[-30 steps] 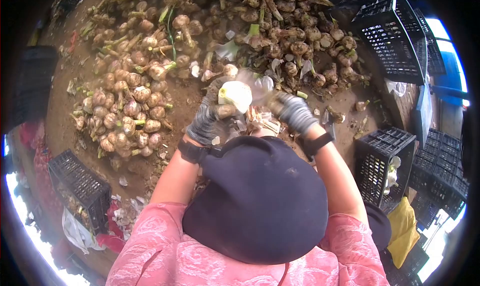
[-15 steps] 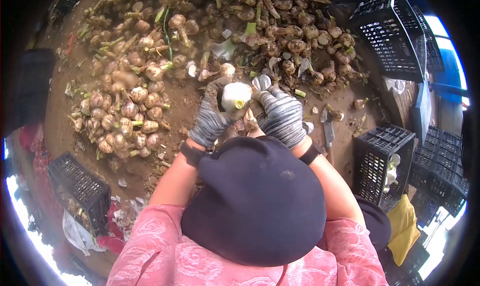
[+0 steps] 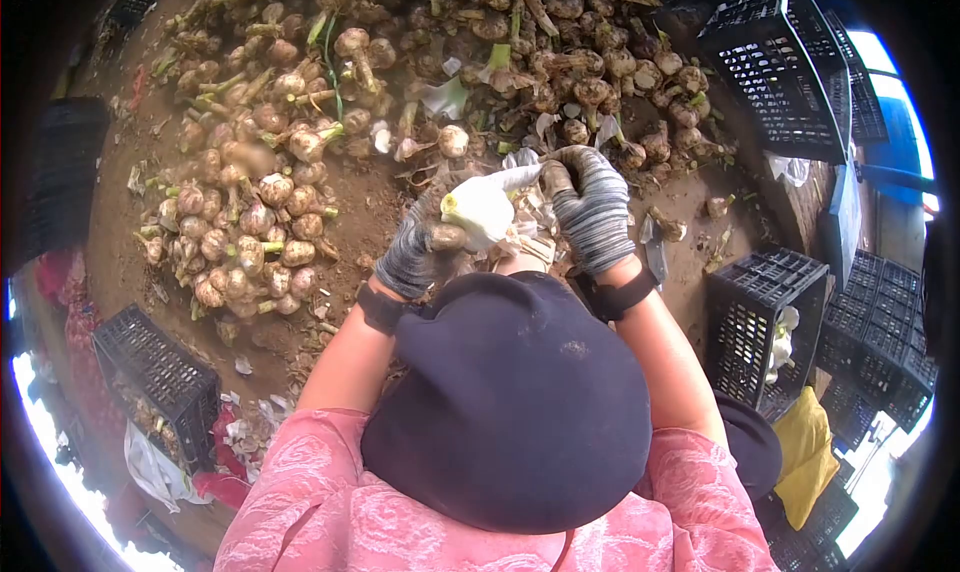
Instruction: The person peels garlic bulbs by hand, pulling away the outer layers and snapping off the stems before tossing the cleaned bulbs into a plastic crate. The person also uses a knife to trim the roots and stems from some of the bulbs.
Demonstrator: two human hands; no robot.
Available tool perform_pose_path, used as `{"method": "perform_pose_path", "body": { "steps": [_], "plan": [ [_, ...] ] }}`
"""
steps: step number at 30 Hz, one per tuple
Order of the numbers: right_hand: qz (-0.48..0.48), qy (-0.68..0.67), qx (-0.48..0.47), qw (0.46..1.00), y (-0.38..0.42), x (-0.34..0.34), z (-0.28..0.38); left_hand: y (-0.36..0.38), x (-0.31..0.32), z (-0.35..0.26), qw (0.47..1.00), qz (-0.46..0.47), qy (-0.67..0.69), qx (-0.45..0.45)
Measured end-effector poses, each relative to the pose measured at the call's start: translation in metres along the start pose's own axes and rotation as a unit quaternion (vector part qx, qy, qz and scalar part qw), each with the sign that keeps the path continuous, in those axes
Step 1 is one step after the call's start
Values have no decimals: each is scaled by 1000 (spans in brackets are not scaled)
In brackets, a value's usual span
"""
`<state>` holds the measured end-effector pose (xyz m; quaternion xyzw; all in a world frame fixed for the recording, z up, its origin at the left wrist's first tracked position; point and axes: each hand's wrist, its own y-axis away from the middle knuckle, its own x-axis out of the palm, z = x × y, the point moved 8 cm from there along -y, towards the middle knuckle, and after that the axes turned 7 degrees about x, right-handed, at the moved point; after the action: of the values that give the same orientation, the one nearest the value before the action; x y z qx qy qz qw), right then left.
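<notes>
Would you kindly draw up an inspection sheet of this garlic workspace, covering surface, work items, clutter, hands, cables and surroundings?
Surface: brown, soil-covered ground, strewn with debris.
Work items: white garlic bulb with a strip of skin pulled out from it; soiled garlic heap beyond.
Clutter: loose skins lower left; knife-like tool lying on the right.
Hands: both gloved; left hand holds the bulb, right hand grips the strip.
Cables: nothing seen.
Surroundings: black crate at right with white bulbs inside; yellow cloth below it.
</notes>
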<state>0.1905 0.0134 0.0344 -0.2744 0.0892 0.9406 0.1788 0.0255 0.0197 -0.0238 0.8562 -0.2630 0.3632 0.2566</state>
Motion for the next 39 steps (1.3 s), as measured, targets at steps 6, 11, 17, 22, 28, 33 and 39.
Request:
{"method": "perform_pose_path", "body": {
  "steps": [6,11,17,22,28,33,39],
  "plan": [
    [281,-339,242,864,20,41,-1,-6,25,-10,998,52,40,4],
    [172,-293,138,930,18,42,2,-1,3,-15,995,6,-35,89],
    [123,-323,159,925,16,31,-3,-5,-17,-2,989,-57,129,44],
    [86,-242,173,951,14,26,-37,-7,-22,-6,960,-17,277,34],
    [340,368,0,865,30,58,-26,-5,-20,-12,936,-32,350,15],
    [206,-1,-52,977,21,53,27,-8,-12,-2,996,-71,52,-15],
    [212,185,-112,953,14,7,8,10,-33,-16,972,-8,-233,9]
  ]
}}
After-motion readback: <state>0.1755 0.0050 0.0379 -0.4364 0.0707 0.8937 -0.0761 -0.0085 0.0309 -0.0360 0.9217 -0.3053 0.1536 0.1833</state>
